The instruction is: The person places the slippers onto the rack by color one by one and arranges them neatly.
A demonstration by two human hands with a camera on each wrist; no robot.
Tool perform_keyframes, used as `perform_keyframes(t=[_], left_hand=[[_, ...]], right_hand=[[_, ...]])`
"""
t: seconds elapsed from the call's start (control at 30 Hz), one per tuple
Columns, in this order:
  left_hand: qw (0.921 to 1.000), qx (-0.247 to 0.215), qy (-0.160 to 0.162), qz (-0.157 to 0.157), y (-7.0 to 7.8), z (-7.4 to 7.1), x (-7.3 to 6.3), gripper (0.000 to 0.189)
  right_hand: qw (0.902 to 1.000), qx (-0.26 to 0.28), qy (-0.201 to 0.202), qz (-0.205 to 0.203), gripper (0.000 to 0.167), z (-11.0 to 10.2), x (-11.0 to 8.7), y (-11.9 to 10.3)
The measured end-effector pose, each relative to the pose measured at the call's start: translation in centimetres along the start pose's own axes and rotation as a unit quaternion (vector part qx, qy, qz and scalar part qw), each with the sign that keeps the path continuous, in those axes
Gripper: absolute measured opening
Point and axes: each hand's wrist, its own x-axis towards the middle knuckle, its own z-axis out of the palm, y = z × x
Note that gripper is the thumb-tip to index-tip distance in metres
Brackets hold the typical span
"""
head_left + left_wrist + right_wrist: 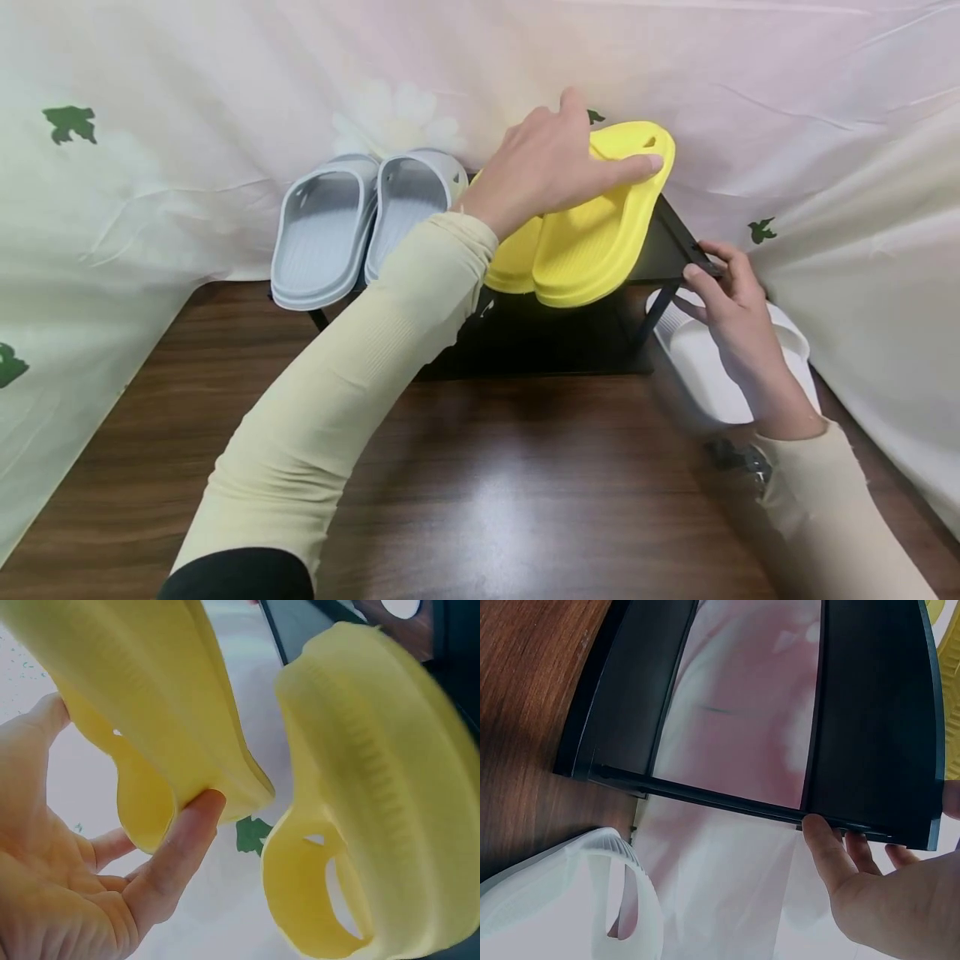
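Note:
My left hand pinches a yellow slipper by its upper end, thumb on the near side and fingers largely behind it. In the left wrist view the thumb presses the side of that slipper. Its yellow mate is right beside it, partly covered by the left arm. My right hand grips the right corner of a black shoe rack. The right wrist view shows thumb and fingers about the rack's end edge. Below this hand lies a white slipper on the floor.
Two grey slippers stand side by side at the rack's left end. A lower black shelf sits near the brown wood floor. Pale cloth with green leaf shapes hangs behind and along both sides.

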Motion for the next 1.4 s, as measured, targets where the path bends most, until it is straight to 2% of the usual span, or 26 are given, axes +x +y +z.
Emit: perform_keyframes(t=[0.23,0.5,0.7,1.07,1.3,1.4], left_hand=[[0.9998,-0.012,-0.003,-0.017,0.0,0.0,1.4,0.092],[0.9994,-0.002,-0.008,-0.034,0.0,0.5,3.0,0.092],[0.9985,0.038,-0.02,-0.034,0.5,1.2,3.9,0.096],[0.9935,0.089,-0.04,-0.059,1.5,1.9,5.1,0.101],[0.9903,0.095,-0.043,-0.092,2.4,2.3,5.3,0.099],[0.9882,0.111,-0.041,-0.097,2.8,2.5,5.3,0.101]], right_hand=[[1.0,-0.003,0.0,-0.003,0.036,0.2,0.1,0.0],[0.9999,-0.011,0.005,0.003,0.035,0.2,0.2,0.0],[1.0,-0.007,0.005,0.005,0.034,0.0,0.0,0.1],[1.0,0.004,0.003,-0.001,0.034,0.1,-0.3,0.0],[0.9999,-0.01,0.009,0.001,0.034,0.1,-0.3,0.0],[0.9998,-0.015,0.012,0.001,0.035,0.1,-0.4,0.0]])
